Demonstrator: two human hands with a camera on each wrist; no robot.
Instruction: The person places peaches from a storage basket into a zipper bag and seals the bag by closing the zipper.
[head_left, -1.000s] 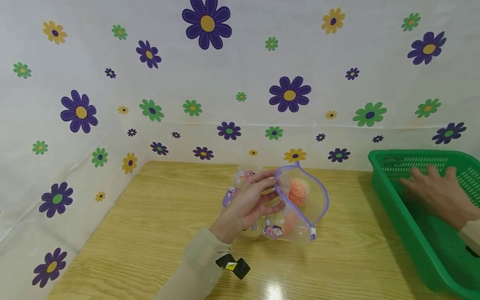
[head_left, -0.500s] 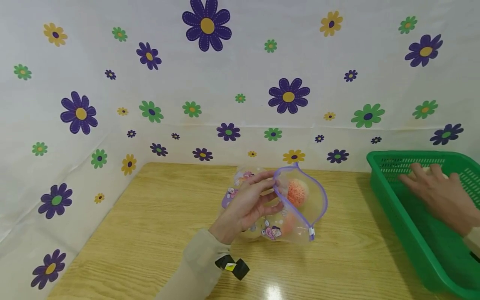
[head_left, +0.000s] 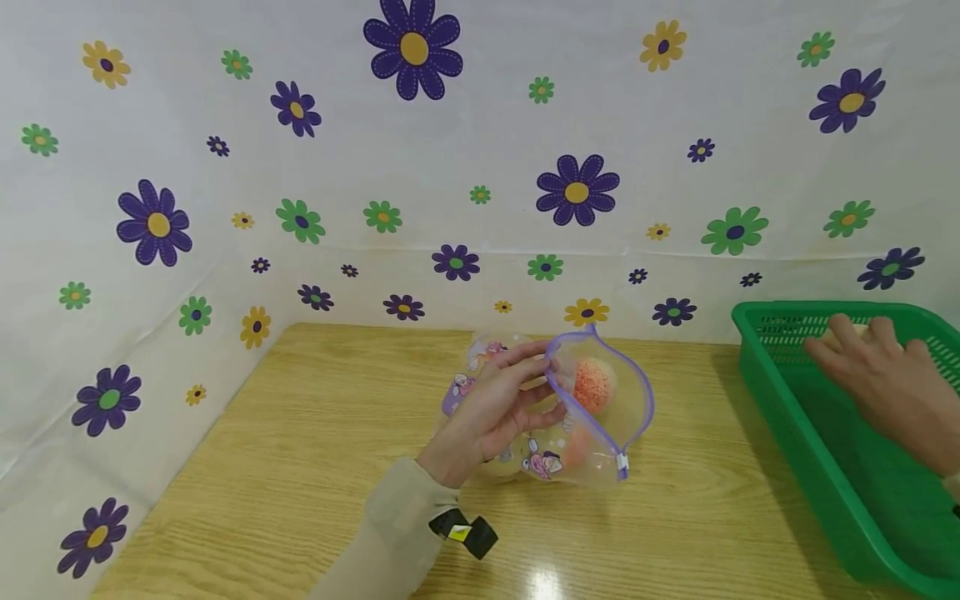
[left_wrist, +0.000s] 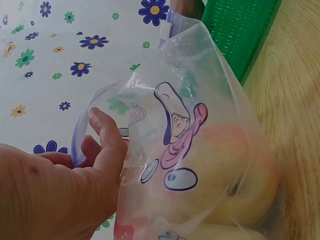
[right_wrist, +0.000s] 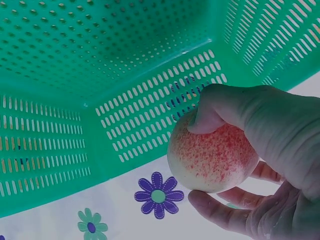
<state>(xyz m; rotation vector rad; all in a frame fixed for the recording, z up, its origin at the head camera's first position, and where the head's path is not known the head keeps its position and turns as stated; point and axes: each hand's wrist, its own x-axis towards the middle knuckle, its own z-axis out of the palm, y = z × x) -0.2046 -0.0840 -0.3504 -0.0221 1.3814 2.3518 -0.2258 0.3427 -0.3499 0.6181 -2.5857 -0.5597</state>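
Note:
My left hand (head_left: 487, 417) holds the rim of a clear zip bag (head_left: 607, 471) with a purple edge and cartoon prints, on the table. The bag's mouth gapes to the right, its white slider (head_left: 622, 463) at the lower corner. Inside are several round fruits; one speckled peach (head_left: 594, 386) shows near the mouth, and a yellowish one (left_wrist: 235, 175) appears through the plastic in the left wrist view. Over the green basket (head_left: 795, 467), my right hand (head_left: 896, 387) grips another peach (right_wrist: 215, 155), cream with red speckles, between thumb and fingers. In the head view, fingers mostly cover it.
The basket has slotted walls (right_wrist: 160, 95) and stands at the right of the wooden table (head_left: 337, 417). A white flower-print cloth (head_left: 480, 125) rises behind the table and along its left side.
My right hand has come up inside the basket, and a peach now shows beneath its fingers. The left hand and the bag have stayed in place.

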